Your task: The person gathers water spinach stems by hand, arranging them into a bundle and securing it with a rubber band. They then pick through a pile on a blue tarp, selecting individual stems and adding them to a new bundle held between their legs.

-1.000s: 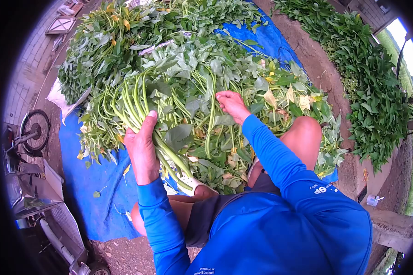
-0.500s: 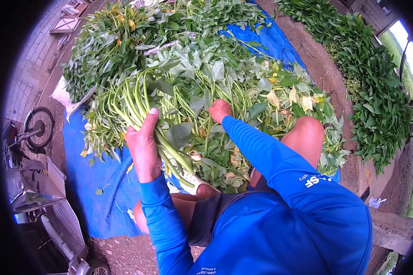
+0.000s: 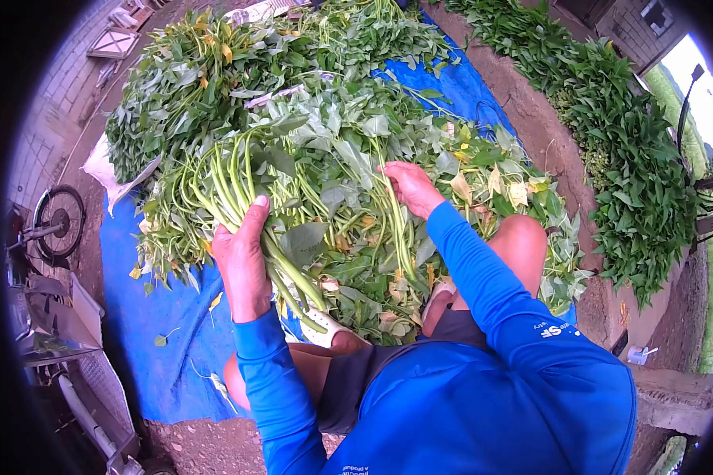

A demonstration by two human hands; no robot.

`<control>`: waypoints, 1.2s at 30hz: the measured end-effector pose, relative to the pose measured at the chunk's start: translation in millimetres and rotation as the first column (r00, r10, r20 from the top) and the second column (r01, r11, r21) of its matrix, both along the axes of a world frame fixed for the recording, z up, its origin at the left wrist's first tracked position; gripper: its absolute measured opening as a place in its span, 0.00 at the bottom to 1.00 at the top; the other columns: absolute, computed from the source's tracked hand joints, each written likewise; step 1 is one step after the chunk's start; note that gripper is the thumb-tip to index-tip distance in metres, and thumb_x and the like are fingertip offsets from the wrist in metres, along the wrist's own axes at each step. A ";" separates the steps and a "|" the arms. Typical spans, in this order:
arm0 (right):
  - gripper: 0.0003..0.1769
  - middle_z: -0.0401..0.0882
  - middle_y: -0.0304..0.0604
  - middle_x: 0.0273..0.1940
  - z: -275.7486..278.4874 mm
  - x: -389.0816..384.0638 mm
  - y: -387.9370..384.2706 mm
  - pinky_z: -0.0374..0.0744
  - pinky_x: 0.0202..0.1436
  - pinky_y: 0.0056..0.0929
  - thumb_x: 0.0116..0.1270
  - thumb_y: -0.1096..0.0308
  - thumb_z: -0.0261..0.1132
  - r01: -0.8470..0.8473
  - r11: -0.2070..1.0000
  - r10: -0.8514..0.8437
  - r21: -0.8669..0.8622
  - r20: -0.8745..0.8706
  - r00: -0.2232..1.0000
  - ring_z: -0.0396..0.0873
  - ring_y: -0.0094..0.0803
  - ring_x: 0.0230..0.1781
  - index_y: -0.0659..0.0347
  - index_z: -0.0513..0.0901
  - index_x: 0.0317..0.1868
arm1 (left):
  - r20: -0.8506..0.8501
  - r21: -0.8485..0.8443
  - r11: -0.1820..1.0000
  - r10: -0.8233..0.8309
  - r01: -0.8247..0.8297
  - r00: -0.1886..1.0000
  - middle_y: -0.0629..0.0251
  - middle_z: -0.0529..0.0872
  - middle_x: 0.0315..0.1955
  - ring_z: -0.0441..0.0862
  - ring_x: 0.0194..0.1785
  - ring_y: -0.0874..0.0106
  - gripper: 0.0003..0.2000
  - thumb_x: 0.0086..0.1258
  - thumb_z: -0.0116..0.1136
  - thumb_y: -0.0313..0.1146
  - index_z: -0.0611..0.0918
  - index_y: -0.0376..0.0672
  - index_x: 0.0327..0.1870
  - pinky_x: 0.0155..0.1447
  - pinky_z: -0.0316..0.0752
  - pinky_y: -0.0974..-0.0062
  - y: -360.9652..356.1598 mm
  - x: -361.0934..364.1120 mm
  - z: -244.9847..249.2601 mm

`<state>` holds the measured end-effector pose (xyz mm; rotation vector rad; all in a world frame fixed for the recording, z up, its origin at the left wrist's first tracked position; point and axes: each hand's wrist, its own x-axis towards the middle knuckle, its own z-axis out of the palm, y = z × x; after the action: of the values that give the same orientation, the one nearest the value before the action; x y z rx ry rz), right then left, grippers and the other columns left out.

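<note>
My left hand (image 3: 243, 257) is closed round a bunch of water spinach (image 3: 234, 178), its long pale-green stems fanning up and left while the cut ends point down toward my lap. To the right, my right hand (image 3: 410, 186) pinches a few water spinach stems (image 3: 396, 226) that hang below the fingers. Their leaves point up and away from me. Under and beyond both hands spreads a loose heap of water spinach (image 3: 333, 134), with some yellowed and dry leaves mixed in near my right hand. My fingertips are partly hidden by stems.
A blue tarp (image 3: 166, 317) lies beneath the heap. A denser pile of greens (image 3: 182, 87) stands at the back left, and a long row of greens (image 3: 610, 142) lies to the right. A wheel (image 3: 59, 224) and vehicle parts are at the left. My knees flank the near edge.
My right hand has moved right and slightly up from the heap, and stems now show hanging from it. My left hand still holds its bunch, almost in the same place.
</note>
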<state>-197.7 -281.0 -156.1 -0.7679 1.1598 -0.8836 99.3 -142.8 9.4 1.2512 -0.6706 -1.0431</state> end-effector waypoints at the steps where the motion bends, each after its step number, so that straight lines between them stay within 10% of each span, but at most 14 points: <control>1: 0.13 0.87 0.35 0.43 0.6 -1.0 -3.9 0.79 0.42 0.28 0.77 0.63 0.69 0.025 0.997 -0.035 -0.070 -0.144 0.989 0.80 0.21 0.40 0.61 0.86 0.56 | 0.000 0.012 1.000 -0.001 0.001 1.000 0.71 0.89 0.36 0.84 0.32 0.81 0.11 0.77 0.73 0.34 0.86 0.40 0.53 0.37 0.79 0.80 0.9 -2.2 2.9; 3: 0.11 0.85 0.32 0.40 3.1 0.3 -12.3 0.79 0.39 0.26 0.76 0.64 0.68 0.042 0.975 -0.131 -0.219 -0.410 0.903 0.80 0.20 0.36 0.60 0.87 0.53 | -0.014 0.008 1.000 -0.007 0.007 1.000 0.71 0.90 0.36 0.85 0.32 0.81 0.11 0.77 0.73 0.34 0.86 0.40 0.53 0.37 0.79 0.80 1.5 -4.7 4.3; 8: 0.11 0.86 0.39 0.38 53.7 6.0 4.3 0.81 0.46 0.35 0.65 0.67 0.75 -0.130 0.882 -0.024 -0.453 -0.318 0.948 0.81 0.29 0.37 0.64 0.85 0.42 | -0.012 0.014 1.000 -0.019 0.019 1.000 0.71 0.90 0.38 0.86 0.34 0.80 0.12 0.77 0.73 0.34 0.86 0.41 0.54 0.38 0.81 0.79 3.2 -0.6 2.1; 11: 0.10 0.85 0.38 0.37 46.3 -10.7 -13.6 0.81 0.46 0.33 0.62 0.70 0.73 -0.369 0.897 0.025 -0.242 -0.807 0.590 0.81 0.29 0.38 0.62 0.84 0.42 | 0.007 0.022 0.999 -0.044 0.043 0.999 0.69 0.92 0.41 0.87 0.37 0.79 0.11 0.77 0.72 0.31 0.87 0.39 0.55 0.42 0.82 0.79 5.1 -2.5 -0.1; 13: 0.13 0.82 0.32 0.38 43.4 -14.3 -13.8 0.78 0.45 0.29 0.63 0.73 0.72 -0.257 0.888 0.025 -0.381 -0.519 0.854 0.77 0.26 0.36 0.61 0.86 0.48 | -0.012 -0.025 0.999 0.029 -0.029 1.000 0.68 0.92 0.43 0.87 0.40 0.79 0.11 0.78 0.71 0.30 0.87 0.38 0.55 0.46 0.81 0.79 0.2 -9.4 2.1; 20: 0.26 0.87 0.30 0.48 62.9 -40.1 -2.0 0.79 0.52 0.24 0.77 0.64 0.73 -0.347 0.937 0.344 -0.040 -0.062 0.937 0.82 0.20 0.46 0.54 0.83 0.73 | 0.006 0.038 0.997 -0.069 0.069 0.998 0.68 0.92 0.42 0.87 0.37 0.80 0.13 0.76 0.74 0.33 0.87 0.39 0.55 0.42 0.81 0.78 5.2 -9.6 -2.1; 36: 0.24 0.90 0.32 0.49 134.5 3.6 56.0 0.88 0.48 0.24 0.77 0.63 0.75 -0.234 0.933 0.211 -0.273 -0.111 0.971 0.86 0.18 0.46 0.58 0.86 0.71 | 0.100 -0.023 0.968 -0.245 0.248 0.964 0.72 0.92 0.43 0.84 0.42 0.83 0.11 0.75 0.76 0.32 0.89 0.39 0.52 0.49 0.79 0.79 7.5 -46.0 -35.7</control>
<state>-194.1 -225.0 -21.6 -1.1571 1.0007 -0.8437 53.3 -135.3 -26.3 1.2139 -0.9336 -1.1741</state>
